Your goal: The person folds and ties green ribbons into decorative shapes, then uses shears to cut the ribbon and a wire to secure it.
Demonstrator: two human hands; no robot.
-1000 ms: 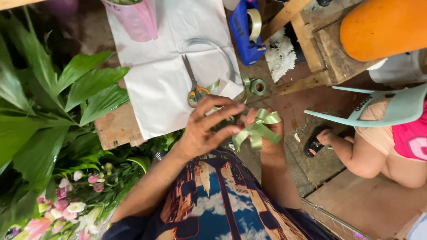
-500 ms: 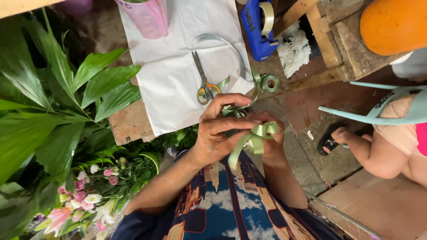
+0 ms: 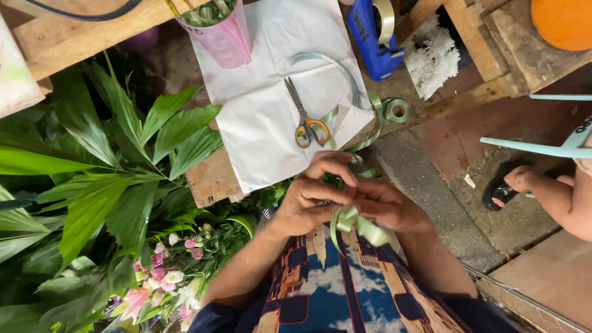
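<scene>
My left hand (image 3: 311,194) and my right hand (image 3: 385,203) are pressed together over my lap, both pinching a light green ribbon bow (image 3: 357,225) with loops hanging below the fingers. A strand of the same ribbon runs up from the hands to a small green ribbon roll (image 3: 396,110) at the edge of the wooden table. Scissors (image 3: 305,120) with orange and grey handles lie on a white paper sheet (image 3: 265,111) just beyond my hands.
A blue tape dispenser (image 3: 373,34), a pink plastic vase (image 3: 222,34) and a white chrysanthemum (image 3: 435,58) sit on the wooden table (image 3: 213,179). Palm leaves (image 3: 92,185) and pink and white flowers (image 3: 163,277) fill the left. Another person's sandalled foot (image 3: 515,185) is at right.
My hands have drawn closer together and lower over my lap, with the bow now tucked beneath the fingers. The view has shifted so the table sits higher in frame.
</scene>
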